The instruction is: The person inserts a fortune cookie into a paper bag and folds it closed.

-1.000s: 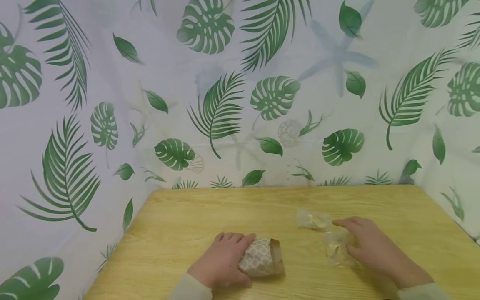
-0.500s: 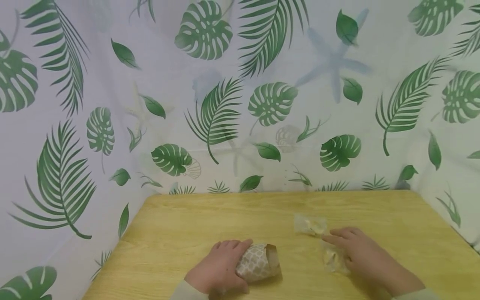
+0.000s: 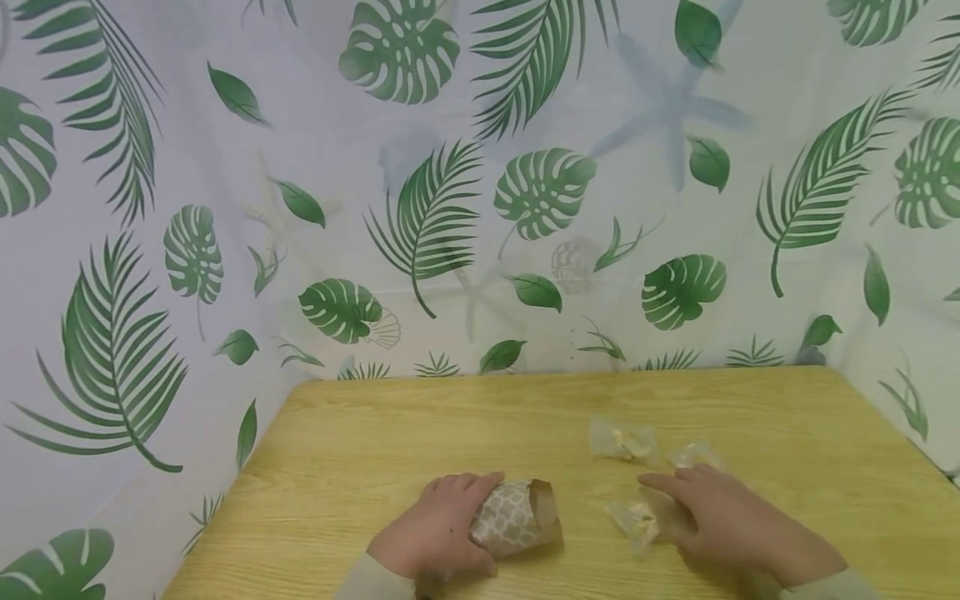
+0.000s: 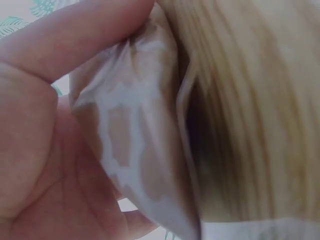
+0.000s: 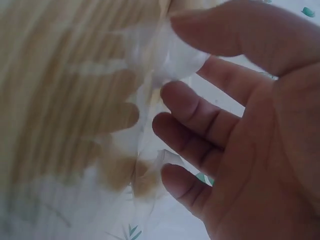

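My left hand [image 3: 435, 523] holds a small brown paper bag [image 3: 512, 518] with a white lattice pattern. Its open mouth faces right in the head view. In the left wrist view the thumb curls over the patterned side of the bag [image 4: 130, 125]. My right hand [image 3: 738, 523] hovers low over the table, its fingers apart and loosely bent. Close by its thumb is a clear plastic packet [image 3: 639, 523] with something pale yellow inside. Another such packet [image 3: 693, 455] shows just beyond its knuckles, and a third packet [image 3: 622, 440] lies farther left. Whether fingers touch a packet, I cannot tell.
The wood-grain table [image 3: 420, 425] has rounded far corners. Right behind it hangs a white cloth [image 3: 480, 250] printed with green leaves, which also runs along both sides.
The nearer packet has shifted left, toward the bag. A packet beyond the right hand has come into sight. My left hand and the bag have stayed nearly in place.
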`<state>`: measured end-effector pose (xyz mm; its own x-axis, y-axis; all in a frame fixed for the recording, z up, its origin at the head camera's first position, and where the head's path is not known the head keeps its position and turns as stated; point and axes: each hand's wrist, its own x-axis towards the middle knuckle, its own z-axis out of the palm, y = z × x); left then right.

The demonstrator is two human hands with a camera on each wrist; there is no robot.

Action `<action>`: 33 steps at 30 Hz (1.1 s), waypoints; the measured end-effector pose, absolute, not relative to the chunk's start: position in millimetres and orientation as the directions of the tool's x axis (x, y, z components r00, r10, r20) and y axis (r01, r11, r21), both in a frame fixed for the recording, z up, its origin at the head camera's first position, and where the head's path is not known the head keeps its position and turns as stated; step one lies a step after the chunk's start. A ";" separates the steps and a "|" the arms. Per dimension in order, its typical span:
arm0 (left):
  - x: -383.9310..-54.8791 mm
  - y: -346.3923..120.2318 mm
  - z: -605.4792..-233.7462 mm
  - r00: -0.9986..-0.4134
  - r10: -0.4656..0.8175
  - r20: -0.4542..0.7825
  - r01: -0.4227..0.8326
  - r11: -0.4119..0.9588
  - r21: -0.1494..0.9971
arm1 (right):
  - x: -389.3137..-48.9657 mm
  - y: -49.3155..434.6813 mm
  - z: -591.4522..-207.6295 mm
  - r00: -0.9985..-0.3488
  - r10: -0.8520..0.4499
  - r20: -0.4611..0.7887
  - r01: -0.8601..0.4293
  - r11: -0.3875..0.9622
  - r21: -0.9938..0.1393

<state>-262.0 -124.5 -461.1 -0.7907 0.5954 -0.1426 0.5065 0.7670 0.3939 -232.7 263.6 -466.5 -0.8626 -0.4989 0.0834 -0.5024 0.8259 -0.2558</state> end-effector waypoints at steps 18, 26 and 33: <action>-258.2 -124.0 -461.8 -0.773 0.621 -0.128 0.540 0.751 0.380 | -231.3 265.3 -468.2 -0.890 -0.455 0.020 -0.430 0.827 -0.361; -256.8 -124.1 -459.5 -0.763 0.633 -0.128 0.547 0.739 0.393 | -235.0 269.6 -470.6 -0.876 -0.458 -0.152 -0.330 0.798 -0.504; -257.3 -123.3 -462.5 -0.760 0.636 -0.132 0.545 0.735 0.404 | -232.3 267.5 -466.7 -0.871 -0.446 -0.207 -0.251 0.766 -0.592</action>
